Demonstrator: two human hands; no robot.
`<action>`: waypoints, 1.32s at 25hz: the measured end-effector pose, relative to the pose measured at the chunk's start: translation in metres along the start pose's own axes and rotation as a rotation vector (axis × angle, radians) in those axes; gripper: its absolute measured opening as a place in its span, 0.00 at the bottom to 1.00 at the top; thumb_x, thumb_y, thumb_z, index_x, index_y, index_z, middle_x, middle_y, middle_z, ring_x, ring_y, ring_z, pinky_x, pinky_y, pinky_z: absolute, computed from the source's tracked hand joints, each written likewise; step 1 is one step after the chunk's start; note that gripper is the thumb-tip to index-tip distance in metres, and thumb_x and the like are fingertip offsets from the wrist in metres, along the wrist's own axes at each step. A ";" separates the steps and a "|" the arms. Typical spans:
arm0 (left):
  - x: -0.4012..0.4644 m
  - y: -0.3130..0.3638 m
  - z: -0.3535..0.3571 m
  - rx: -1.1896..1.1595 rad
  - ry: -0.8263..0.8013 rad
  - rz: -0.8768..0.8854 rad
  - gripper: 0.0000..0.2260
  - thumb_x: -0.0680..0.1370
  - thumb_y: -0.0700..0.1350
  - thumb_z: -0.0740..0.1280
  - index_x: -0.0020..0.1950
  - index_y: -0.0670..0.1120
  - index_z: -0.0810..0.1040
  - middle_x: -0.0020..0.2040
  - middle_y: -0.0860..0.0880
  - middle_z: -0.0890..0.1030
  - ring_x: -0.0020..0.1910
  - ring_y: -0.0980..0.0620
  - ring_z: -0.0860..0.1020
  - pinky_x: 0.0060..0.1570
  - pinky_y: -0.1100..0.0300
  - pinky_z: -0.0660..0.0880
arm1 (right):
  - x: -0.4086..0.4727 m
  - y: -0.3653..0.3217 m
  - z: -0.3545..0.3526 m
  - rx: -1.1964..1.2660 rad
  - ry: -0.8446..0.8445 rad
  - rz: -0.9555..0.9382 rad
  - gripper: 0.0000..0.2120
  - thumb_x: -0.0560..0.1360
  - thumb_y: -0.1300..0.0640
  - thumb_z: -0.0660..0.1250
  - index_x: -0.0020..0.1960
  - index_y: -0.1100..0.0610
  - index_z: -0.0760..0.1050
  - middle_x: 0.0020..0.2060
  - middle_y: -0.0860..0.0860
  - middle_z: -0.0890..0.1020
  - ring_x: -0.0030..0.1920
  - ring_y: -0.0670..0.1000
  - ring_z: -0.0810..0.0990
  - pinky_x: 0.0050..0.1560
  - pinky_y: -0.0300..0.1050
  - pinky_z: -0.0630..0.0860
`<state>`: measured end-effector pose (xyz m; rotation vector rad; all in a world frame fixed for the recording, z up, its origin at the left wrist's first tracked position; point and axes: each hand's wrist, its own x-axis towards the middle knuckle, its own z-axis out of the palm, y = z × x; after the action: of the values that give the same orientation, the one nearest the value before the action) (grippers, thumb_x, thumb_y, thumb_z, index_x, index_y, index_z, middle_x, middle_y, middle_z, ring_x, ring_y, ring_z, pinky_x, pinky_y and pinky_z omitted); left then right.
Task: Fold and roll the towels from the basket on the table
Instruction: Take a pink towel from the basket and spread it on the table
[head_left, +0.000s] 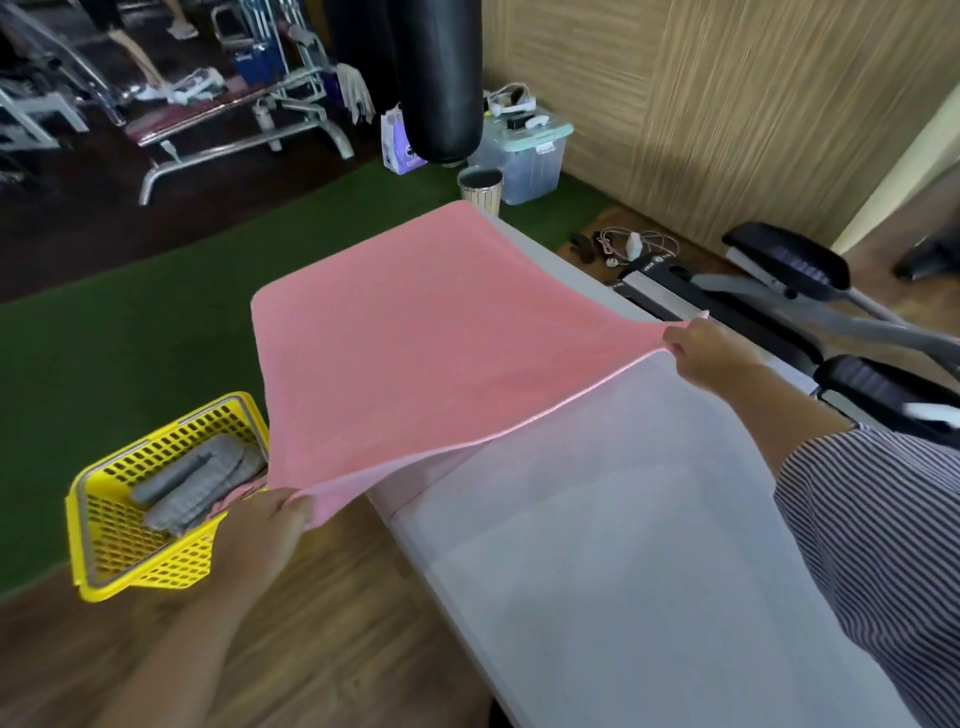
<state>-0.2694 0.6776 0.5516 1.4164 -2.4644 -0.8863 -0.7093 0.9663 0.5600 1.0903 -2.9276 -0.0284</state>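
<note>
The pink towel (431, 338) is stretched over the far end of the table (623, 545), its near edge lifted clear of the top. The left hand (260, 535) pinches the near-left corner and the right hand (711, 348) the near-right one, fingers curled on cloth, likely to keep it taut and flat for folding. The basket (119, 545), left of the table, holds grey towels (197, 488).
</note>
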 end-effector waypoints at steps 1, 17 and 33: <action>-0.011 -0.003 0.002 -0.009 0.003 0.015 0.10 0.63 0.51 0.58 0.25 0.47 0.68 0.26 0.47 0.67 0.32 0.43 0.69 0.33 0.52 0.63 | -0.011 0.005 0.000 -0.004 0.014 0.019 0.11 0.78 0.59 0.54 0.54 0.57 0.73 0.48 0.62 0.75 0.43 0.62 0.77 0.41 0.50 0.76; -0.175 0.055 0.059 0.034 0.082 0.106 0.16 0.65 0.54 0.56 0.32 0.43 0.75 0.28 0.42 0.73 0.33 0.44 0.73 0.35 0.52 0.70 | -0.134 0.135 -0.027 -0.102 0.038 -0.002 0.10 0.79 0.57 0.53 0.54 0.58 0.71 0.54 0.63 0.72 0.44 0.62 0.77 0.42 0.54 0.78; -0.400 0.102 0.257 0.329 0.211 0.180 0.05 0.64 0.46 0.54 0.34 0.50 0.70 0.29 0.51 0.70 0.27 0.54 0.72 0.20 0.64 0.65 | -0.227 0.339 0.044 -0.135 -0.202 -0.437 0.13 0.67 0.67 0.67 0.48 0.53 0.74 0.43 0.57 0.78 0.37 0.60 0.80 0.28 0.52 0.78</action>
<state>-0.2366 1.1535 0.4598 1.2707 -2.6015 -0.2877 -0.7607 1.3716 0.5216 1.7663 -2.7289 -0.3539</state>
